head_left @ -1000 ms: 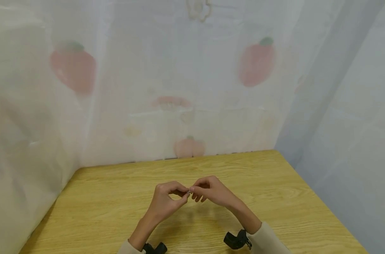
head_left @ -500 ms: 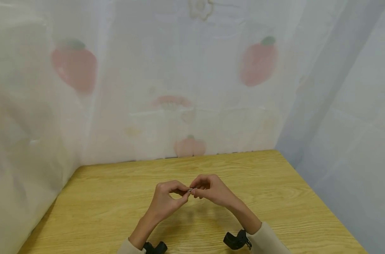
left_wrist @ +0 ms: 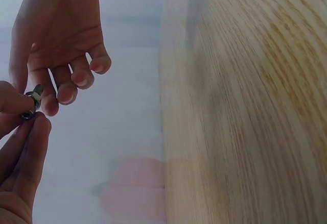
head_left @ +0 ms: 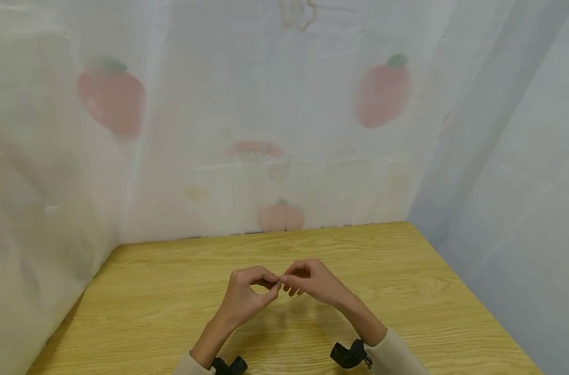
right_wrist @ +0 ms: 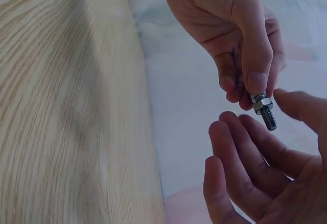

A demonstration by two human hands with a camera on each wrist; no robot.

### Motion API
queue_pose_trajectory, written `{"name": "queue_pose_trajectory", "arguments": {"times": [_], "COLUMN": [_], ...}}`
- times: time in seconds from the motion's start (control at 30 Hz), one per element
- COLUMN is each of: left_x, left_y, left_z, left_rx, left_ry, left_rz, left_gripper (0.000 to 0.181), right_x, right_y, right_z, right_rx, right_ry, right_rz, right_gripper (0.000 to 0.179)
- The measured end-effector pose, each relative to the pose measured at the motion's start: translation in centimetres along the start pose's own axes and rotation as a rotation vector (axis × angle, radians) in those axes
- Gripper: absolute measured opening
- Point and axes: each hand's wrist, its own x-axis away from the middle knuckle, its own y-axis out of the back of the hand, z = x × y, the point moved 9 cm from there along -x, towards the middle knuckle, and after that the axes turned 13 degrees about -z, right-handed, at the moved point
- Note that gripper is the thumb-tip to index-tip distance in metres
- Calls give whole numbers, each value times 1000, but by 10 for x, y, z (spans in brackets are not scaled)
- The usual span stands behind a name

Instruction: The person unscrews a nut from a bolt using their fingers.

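Note:
Above the table, my left hand (head_left: 247,291) pinches a small metal bolt (right_wrist: 269,118) between thumb and fingers. A hex nut (right_wrist: 263,105) sits on the bolt close to the left fingertips, and the threaded end sticks out past it. Much of the head end is covered by the left fingers. My right hand (head_left: 314,281) is beside the bolt with its fingers spread and loosely bent. In the right wrist view, its thumb and index fingertips lie on either side of the nut, with a gap showing. In the head view, the fingertips mostly hide the bolt (left_wrist: 38,89).
The wood-grain table (head_left: 172,312) extends under both hands. A pale curtain (head_left: 209,104) with printed strawberries hangs behind it and along both sides. Black wrist cameras (head_left: 349,355) are strapped at the cuffs.
Half a second ago the right fingers were drawn in and the bolt showed between the hands. Now the right lower fingers hang looser and the bolt is mostly covered. The left hand has stayed put.

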Motion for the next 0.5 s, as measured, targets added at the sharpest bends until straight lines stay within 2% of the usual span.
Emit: {"name": "queue_pose_trajectory", "arguments": {"times": [0.1,0.27,0.5], "left_x": [3,6,0], "left_y": [-1,-2,0], "left_z": [8,17,-2], "left_rx": [-33,-54,-7], "left_ry": [20,54,0], "left_rz": [-14,-13,2], "left_gripper": [12,14,13], "right_x": [1,1,0], "right_y": [-3,-4,-2], "right_z": [-1,0,2], "right_rx": [-4,-3,1], "right_ry": [-14,-3,6], "right_rz": [32,35,8], "right_gripper": [29,27,23]}}
